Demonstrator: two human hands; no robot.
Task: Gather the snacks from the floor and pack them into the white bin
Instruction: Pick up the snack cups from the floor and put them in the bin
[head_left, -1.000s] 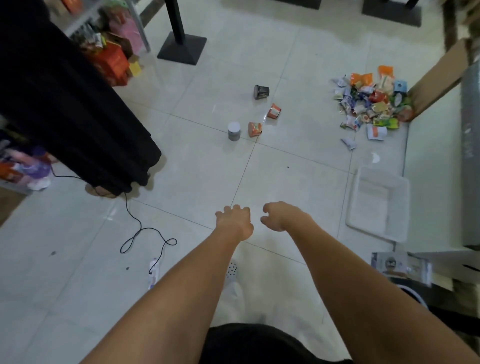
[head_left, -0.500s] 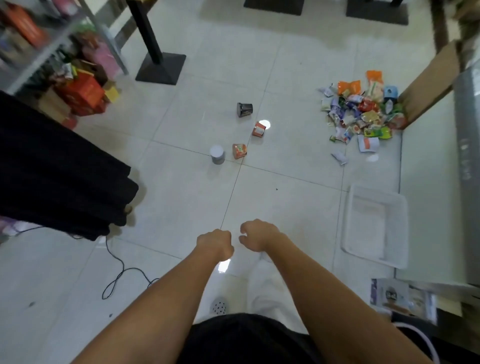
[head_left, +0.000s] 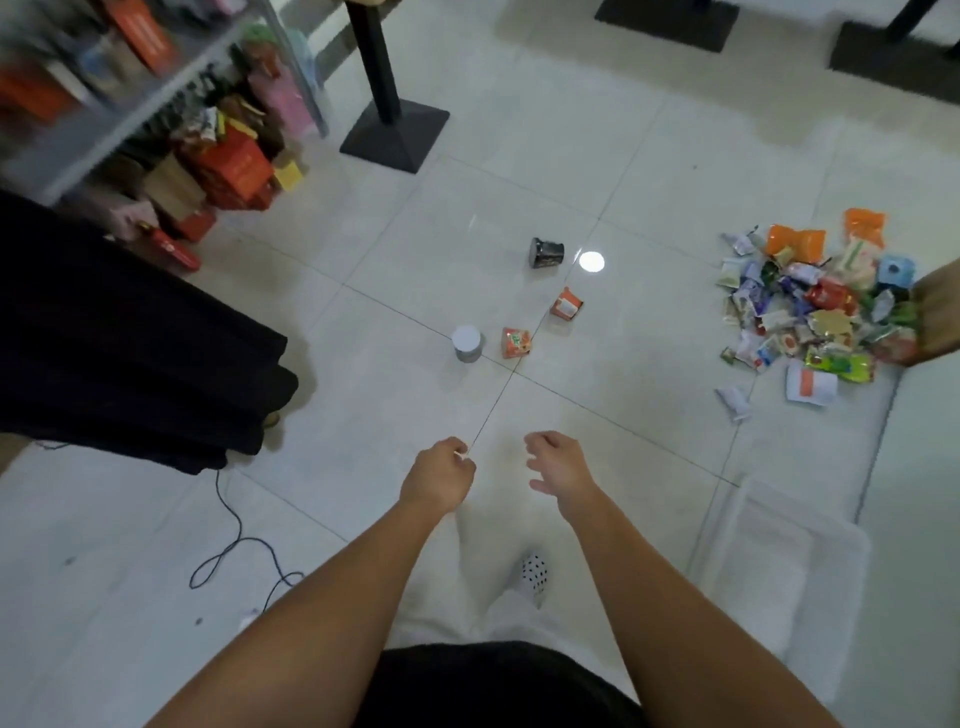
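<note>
Floor: pale glossy tiles (head_left: 374, 415), dark grout lines.
Near: left hand (head_left: 439, 480), fingers curled in, holding nothing; right hand (head_left: 558, 465), fingers spread, holding nothing.
Near right: white bin (head_left: 857, 543) on the floor beside the right arm.
Near left: looped black cable (head_left: 234, 551); black cloth (head_left: 130, 353).
Middle: grey can (head_left: 466, 343) upright; three cups (head_left: 515, 343) tipped over.
Far right: snacks (head_left: 815, 306) heaped, well apart from the bin.
Far left: stocked shelf (head_left: 130, 114); black stand base (head_left: 395, 135).
Change: half a second ago both hands were fists close together; now the right has opened and they sit further apart.
</note>
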